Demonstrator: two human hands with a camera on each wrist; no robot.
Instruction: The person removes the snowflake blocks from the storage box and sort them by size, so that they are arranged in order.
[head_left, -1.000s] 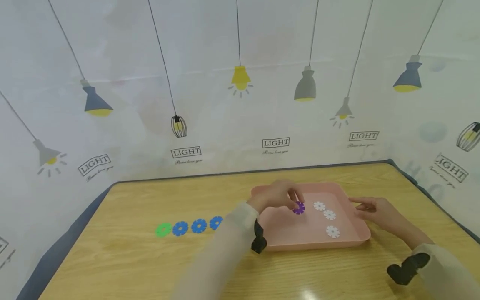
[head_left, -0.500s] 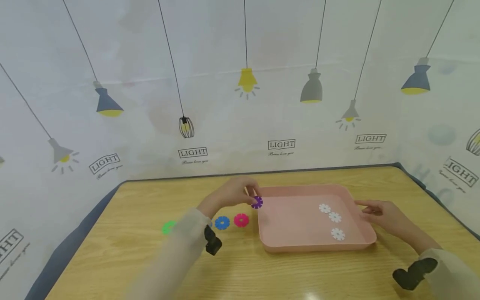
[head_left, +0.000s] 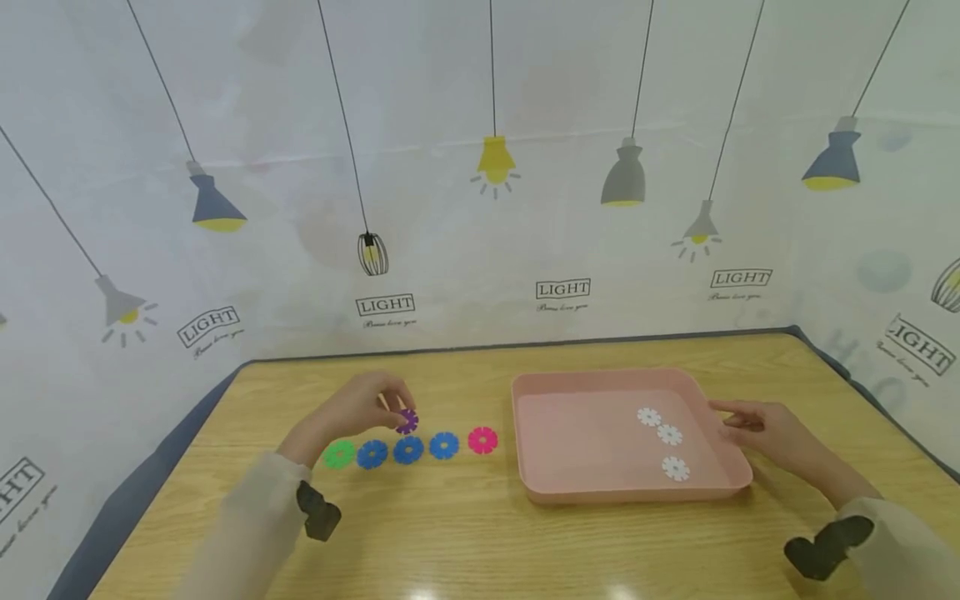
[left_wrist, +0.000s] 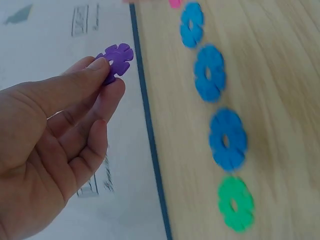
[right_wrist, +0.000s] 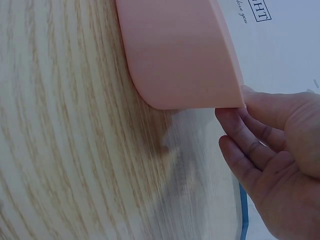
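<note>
Far left, a green disc (head_left: 340, 455) is lying flat on the worktop (head_left: 525, 550). Just behind the row, the left hand (head_left: 360, 406) is pinching a purple disc (head_left: 407, 422), thumb on one face, fingers behind, so barely any gap there. Under and beside that, three blue discs (head_left: 408, 451) are lying in line, then a pink disc (head_left: 482, 440).

I'm guessing the purple one's thin, stiff plastic: super light, not fragile, maybe a bit slick. The notched rim is giving decent grip, so I'd be taking it by the edge, not squashing it flat.

Further right, a pink tray (head_left: 581, 442) is holding three white discs (head_left: 676, 468) in its right half. It's looking rigid but light, probably easy to nudge. The right hand (head_left: 772, 435) is pinching its right-hand rim between thumb and fingers, which is where I'd be steadying it too.
</note>
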